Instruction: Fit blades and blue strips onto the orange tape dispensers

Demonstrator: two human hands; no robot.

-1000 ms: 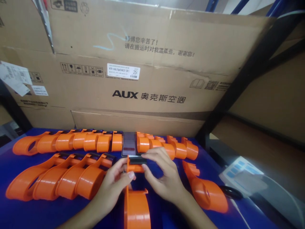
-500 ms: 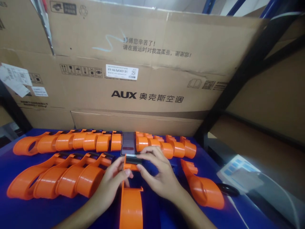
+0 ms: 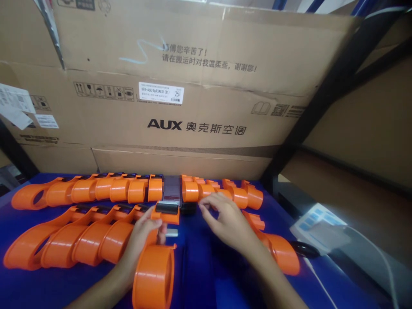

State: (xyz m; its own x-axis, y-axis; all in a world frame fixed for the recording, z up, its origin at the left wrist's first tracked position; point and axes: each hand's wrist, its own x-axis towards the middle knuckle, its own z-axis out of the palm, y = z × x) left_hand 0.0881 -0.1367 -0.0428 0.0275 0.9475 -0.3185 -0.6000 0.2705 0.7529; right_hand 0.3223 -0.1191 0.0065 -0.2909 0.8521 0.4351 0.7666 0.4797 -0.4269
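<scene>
Left hand (image 3: 143, 231): fingers closed around the neck of an orange tape dispenser (image 3: 152, 279), held over the middle of the surface (image 3: 38, 285) toward the near edge. Ring end faces us; head with black roller (image 3: 167, 208) and toothed strip (image 3: 169, 203) points to the far edge.

Right hand (image 3: 225, 216): part-curled, small gap between thumb and index, nothing visible in its grip. It's apart from our dispenser, near a small black piece (image 3: 188, 209).

Around us: back row of dispensers (image 3: 104, 187) along the far edge, phone (image 3: 172, 189) between them; four-dispenser row (image 3: 88, 242) at left; single dispenser (image 3: 283, 253) beyond the right forearm; white-and-blue packet (image 3: 317, 221) by the right edge. AUX carton (image 3: 193, 107) stands behind the far edge.
</scene>
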